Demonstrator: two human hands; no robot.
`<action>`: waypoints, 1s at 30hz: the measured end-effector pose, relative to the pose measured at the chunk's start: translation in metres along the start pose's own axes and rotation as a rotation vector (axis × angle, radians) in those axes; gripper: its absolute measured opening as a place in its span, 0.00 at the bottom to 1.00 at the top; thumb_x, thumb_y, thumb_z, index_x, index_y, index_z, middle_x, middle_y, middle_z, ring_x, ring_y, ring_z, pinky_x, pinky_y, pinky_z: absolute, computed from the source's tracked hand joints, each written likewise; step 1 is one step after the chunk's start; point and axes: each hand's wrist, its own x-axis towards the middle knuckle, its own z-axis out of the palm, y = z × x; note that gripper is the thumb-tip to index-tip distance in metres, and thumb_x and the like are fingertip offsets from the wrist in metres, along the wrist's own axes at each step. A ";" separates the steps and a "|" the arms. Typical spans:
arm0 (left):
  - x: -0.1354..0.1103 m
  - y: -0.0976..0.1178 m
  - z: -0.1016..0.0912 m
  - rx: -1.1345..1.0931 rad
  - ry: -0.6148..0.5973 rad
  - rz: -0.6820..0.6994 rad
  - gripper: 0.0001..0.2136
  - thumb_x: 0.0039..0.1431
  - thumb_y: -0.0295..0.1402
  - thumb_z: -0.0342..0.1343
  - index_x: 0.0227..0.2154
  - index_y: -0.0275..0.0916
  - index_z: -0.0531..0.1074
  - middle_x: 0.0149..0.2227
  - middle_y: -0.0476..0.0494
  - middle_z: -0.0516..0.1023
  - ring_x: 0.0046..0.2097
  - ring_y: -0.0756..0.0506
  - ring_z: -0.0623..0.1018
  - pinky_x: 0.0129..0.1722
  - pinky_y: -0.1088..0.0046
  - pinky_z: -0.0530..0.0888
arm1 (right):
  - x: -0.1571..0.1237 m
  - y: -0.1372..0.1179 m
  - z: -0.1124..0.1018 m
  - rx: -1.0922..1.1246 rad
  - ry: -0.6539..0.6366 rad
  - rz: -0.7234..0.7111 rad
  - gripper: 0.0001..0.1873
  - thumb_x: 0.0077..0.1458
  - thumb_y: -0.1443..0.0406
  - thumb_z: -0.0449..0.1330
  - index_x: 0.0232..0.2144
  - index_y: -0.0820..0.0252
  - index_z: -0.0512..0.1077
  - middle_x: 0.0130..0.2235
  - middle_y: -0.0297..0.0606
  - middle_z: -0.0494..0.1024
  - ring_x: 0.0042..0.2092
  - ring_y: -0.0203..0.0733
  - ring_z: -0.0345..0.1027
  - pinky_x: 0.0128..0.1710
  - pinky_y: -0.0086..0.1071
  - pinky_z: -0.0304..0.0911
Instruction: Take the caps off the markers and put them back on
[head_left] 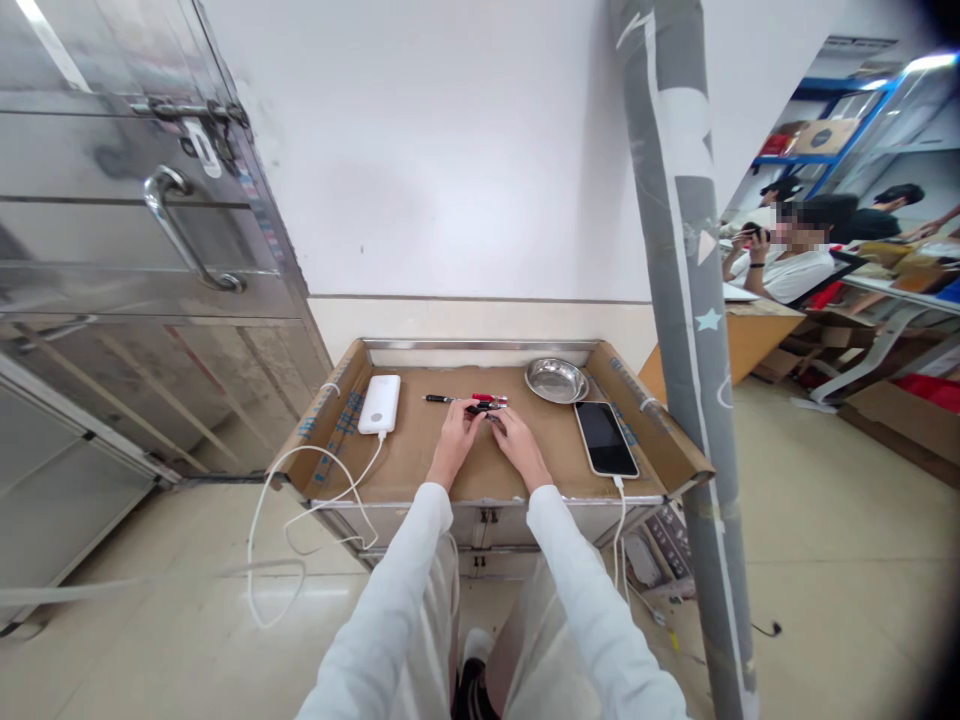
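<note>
Close together over the cardboard-covered top (409, 470) are my left hand (454, 437) and my right hand (517, 442). Both have fingers curled inward and closed around a small dark thing (485, 409), too small and too covered to name. Just beyond my fingertips lies a red thing with a shiny end (487, 397), perhaps a slim tool. To the left of it is a black pen-shaped thing (437, 399), its right part hidden behind my left hand. Behind and to the right of my hands sits a round metal dish (556, 381).
A white power bank (379, 404) with a looping white cable lies at left. At right lies a phone (606, 440), also cabled. Raised cardboard sides edge the top. A grey wrapped pole (694, 300) stands to the right; a seated person (787, 260) is farther off.
</note>
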 end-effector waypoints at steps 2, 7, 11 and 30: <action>0.000 0.000 0.000 -0.016 0.011 0.015 0.10 0.65 0.36 0.46 0.46 0.41 0.62 0.44 0.42 0.71 0.44 0.48 0.76 0.45 0.69 0.75 | 0.000 0.002 0.001 0.042 -0.003 0.005 0.15 0.59 0.68 0.49 0.47 0.56 0.70 0.47 0.43 0.74 0.51 0.43 0.68 0.53 0.41 0.63; 0.001 0.001 -0.002 0.000 0.039 0.034 0.10 0.66 0.35 0.43 0.47 0.40 0.62 0.45 0.40 0.70 0.48 0.47 0.73 0.48 0.67 0.73 | 0.000 0.008 0.006 0.114 0.003 0.030 0.17 0.59 0.68 0.49 0.48 0.57 0.69 0.49 0.43 0.75 0.50 0.43 0.69 0.53 0.40 0.63; 0.001 0.002 -0.003 0.031 0.075 0.007 0.10 0.66 0.35 0.42 0.47 0.40 0.61 0.45 0.39 0.70 0.48 0.47 0.73 0.48 0.65 0.72 | -0.001 0.009 0.007 0.105 0.013 0.057 0.17 0.59 0.68 0.50 0.49 0.56 0.69 0.49 0.43 0.75 0.50 0.43 0.70 0.52 0.40 0.64; 0.003 0.004 -0.007 0.033 -0.001 -0.034 0.08 0.66 0.33 0.42 0.44 0.40 0.64 0.43 0.41 0.71 0.46 0.47 0.73 0.47 0.67 0.71 | -0.002 0.007 0.002 -0.035 0.148 0.150 0.16 0.64 0.63 0.44 0.44 0.60 0.70 0.44 0.45 0.75 0.46 0.45 0.69 0.48 0.39 0.64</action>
